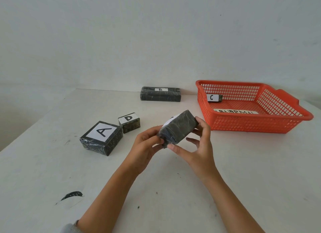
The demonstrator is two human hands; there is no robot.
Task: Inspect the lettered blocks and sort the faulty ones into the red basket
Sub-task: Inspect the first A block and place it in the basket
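Both hands hold a dark wrapped block [178, 128] tilted above the table, its white label turned mostly away so the letter is hidden. My left hand [145, 145] pinches its near left corner; my right hand [199, 145] grips its right end and underside. On the table lie block A [101, 138], the small block D [129, 122] and the long block B [160, 94]. The red basket [251, 125] stands at the right with block C [214, 98] inside, near its back left corner.
A paper strip with handwritten letters [236, 112] lies on the basket floor. A black smear [73, 195] marks the white table [52, 172] at the near left. A pale wall rises right behind block B and the basket.
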